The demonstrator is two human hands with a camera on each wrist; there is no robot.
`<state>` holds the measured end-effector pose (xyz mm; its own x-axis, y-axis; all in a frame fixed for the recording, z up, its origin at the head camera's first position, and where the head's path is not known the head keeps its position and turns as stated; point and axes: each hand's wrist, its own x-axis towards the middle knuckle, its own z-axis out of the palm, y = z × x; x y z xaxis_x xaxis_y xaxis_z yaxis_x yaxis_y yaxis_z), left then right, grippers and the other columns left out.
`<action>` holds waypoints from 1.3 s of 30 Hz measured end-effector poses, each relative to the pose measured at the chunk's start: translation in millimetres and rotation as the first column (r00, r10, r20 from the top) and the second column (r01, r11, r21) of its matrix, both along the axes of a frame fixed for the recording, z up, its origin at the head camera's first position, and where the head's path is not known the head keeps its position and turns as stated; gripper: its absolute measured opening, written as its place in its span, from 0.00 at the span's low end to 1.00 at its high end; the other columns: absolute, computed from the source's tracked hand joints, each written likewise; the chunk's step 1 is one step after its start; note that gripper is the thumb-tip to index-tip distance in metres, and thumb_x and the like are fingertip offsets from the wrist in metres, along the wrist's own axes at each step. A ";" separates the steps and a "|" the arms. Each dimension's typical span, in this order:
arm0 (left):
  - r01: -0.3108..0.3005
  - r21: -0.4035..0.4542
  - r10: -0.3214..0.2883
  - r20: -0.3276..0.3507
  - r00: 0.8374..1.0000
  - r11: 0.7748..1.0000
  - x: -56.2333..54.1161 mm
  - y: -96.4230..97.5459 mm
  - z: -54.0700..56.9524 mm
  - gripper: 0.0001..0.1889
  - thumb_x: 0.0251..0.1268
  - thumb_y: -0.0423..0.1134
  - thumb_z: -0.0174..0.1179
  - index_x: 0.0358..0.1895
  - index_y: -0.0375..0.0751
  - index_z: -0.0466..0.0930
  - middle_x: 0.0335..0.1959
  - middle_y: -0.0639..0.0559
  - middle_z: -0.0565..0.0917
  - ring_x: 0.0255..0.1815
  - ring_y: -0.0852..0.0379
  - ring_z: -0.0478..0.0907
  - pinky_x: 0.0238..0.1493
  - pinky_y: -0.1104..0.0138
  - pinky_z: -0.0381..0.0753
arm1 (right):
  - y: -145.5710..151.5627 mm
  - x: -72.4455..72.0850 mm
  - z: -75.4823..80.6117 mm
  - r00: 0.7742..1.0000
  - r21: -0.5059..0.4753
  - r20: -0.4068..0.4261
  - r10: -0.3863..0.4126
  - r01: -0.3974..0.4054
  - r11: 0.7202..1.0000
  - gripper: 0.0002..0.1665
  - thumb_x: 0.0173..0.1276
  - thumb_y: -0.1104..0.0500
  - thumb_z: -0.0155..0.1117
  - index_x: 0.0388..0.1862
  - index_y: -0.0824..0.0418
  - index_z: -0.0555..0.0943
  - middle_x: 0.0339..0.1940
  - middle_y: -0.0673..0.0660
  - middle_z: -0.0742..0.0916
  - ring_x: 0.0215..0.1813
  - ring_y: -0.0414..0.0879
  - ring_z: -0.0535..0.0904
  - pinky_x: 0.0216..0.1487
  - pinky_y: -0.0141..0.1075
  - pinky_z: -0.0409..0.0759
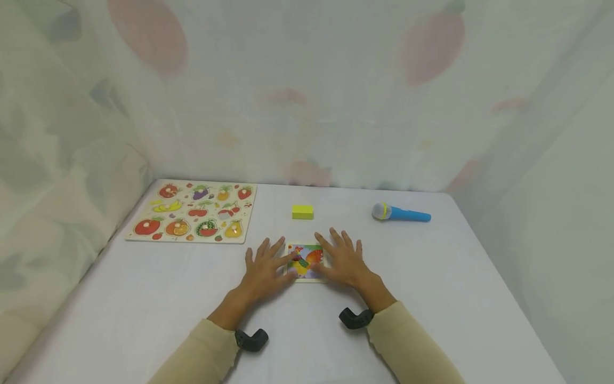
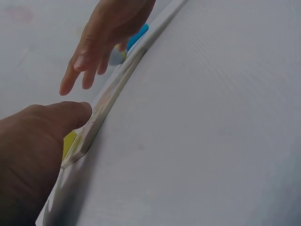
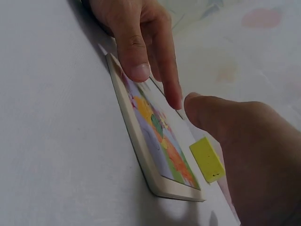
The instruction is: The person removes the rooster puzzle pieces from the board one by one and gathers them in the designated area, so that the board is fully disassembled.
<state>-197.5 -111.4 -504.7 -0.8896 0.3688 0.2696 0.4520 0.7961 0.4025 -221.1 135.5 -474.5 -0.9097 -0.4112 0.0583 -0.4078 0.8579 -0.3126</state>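
A small picture board [image 1: 304, 271] with a colourful bird-like picture and a pale wooden border lies flat on the table between both hands. My left hand [image 1: 265, 273] is at its left side with fingers spread, the thumb and index finger reaching over the board. On the other side my right hand [image 1: 346, 264] has its fingers spread too, with its thumb over the picture's right part. In the right wrist view the left fingertips hover close above the board [image 3: 155, 127]; whether any finger touches it I cannot tell. Neither hand grips anything.
Beyond the board lies a yellow block [image 1: 303, 212]. A fruit peg puzzle [image 1: 216, 212] occupies the table's back left. At the back right rests a blue toy microphone [image 1: 408, 214]. Patterned curtains [image 1: 307, 106] surround the white table [image 1: 431, 277].
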 end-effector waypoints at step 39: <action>-0.021 -0.120 0.033 0.102 0.994 0.992 3.1 5.7 4.6 0.23 0.65 0.62 0.55 0.62 0.67 0.76 0.73 0.53 0.63 0.73 0.38 0.49 0.63 0.33 0.36 | -44.8 -33.7 -17.8 0.990 -0.304 0.011 0.143 -0.133 0.943 0.21 0.65 0.50 0.64 0.56 0.51 0.78 0.67 0.59 0.74 0.72 0.58 0.59 0.67 0.62 0.48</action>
<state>-194.4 -105.7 -500.1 -0.9205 0.3680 0.1311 0.3903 0.8525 0.3476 -254.8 90.7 -492.4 -0.8488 -0.5004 0.1708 -0.5008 0.6572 -0.5633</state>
